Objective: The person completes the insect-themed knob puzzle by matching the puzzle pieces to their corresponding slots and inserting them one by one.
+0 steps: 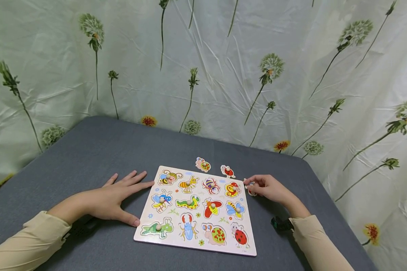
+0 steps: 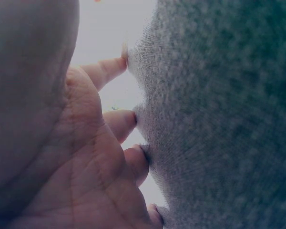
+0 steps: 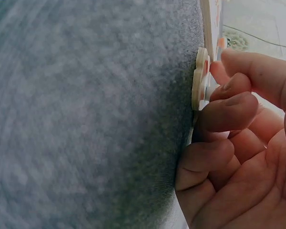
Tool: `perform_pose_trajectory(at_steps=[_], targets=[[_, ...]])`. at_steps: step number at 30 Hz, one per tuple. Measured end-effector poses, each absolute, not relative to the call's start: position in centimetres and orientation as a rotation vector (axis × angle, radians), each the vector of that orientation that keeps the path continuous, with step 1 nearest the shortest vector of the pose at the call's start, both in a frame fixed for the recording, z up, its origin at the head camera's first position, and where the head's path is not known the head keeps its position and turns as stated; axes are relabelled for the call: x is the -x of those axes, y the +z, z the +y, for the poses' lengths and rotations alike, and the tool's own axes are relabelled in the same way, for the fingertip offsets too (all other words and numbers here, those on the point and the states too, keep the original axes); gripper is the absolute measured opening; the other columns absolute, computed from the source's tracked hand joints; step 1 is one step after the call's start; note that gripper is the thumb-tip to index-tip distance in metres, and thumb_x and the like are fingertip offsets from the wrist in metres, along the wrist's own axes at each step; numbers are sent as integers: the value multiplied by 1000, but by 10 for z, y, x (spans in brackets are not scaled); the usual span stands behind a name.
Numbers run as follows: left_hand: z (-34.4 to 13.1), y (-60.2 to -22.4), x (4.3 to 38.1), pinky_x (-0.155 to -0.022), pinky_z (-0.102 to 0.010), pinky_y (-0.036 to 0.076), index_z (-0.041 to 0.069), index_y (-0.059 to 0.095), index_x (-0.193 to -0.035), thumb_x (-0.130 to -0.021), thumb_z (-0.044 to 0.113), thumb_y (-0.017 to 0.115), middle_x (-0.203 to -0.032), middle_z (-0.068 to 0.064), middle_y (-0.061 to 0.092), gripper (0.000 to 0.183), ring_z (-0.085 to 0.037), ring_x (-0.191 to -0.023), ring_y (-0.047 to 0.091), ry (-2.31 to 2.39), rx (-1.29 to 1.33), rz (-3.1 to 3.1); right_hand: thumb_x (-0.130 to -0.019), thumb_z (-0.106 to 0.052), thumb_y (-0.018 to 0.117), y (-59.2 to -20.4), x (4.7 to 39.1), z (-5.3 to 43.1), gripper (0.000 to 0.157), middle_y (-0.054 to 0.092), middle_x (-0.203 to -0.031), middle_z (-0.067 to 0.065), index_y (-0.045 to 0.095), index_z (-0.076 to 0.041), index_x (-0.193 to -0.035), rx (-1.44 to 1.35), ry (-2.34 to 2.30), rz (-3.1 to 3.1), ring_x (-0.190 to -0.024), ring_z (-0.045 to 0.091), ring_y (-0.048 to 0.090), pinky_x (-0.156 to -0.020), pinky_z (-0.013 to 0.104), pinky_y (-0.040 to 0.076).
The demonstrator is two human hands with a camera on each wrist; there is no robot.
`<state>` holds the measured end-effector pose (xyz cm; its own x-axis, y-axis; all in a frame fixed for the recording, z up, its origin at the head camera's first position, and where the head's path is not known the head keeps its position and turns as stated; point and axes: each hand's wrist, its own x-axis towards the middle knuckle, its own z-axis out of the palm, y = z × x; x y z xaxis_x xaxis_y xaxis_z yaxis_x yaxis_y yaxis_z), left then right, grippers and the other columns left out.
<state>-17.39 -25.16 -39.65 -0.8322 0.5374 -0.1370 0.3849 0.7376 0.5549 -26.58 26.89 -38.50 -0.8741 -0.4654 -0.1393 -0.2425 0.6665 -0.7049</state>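
A wooden peg puzzle board [image 1: 173, 214] with insect pictures lies on the table. Pieces with round knobs fill most of its places, among them a grasshopper [image 1: 152, 228] and a caterpillar [image 1: 183, 203]. The stag beetle, snail and ladybug places along the front row show no knobs. My left hand [image 1: 110, 199] lies with fingers spread, its index fingertip and thumb at the board's left edge. Beside the right edge, my right hand [image 1: 271, 189] pinches a small knobbed puzzle piece [image 3: 199, 86] at its knob; the piece is flat on the cloth, its picture mostly hidden by the fingers.
Behind the board lie a loose snail piece [image 1: 202, 165] and a loose ladybug piece [image 1: 228, 171]. The table [image 1: 122, 143] has a grey cloth cover. A curtain [image 1: 139, 94] printed with dandelions hangs behind it and along the sides.
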Motion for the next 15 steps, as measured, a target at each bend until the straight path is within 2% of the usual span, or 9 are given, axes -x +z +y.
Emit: perform_pose_trajectory(at_steps=[15], targets=[[-252, -396, 174, -117, -86, -7, 30, 33, -170, -78, 70, 86, -181, -19, 12, 113, -54, -165, 2, 763, -732, 2646, -104, -15, 69, -384, 266, 270, 26, 71, -83, 7, 74, 1, -124, 534, -983, 2629, -69, 9, 55, -66, 23, 46]])
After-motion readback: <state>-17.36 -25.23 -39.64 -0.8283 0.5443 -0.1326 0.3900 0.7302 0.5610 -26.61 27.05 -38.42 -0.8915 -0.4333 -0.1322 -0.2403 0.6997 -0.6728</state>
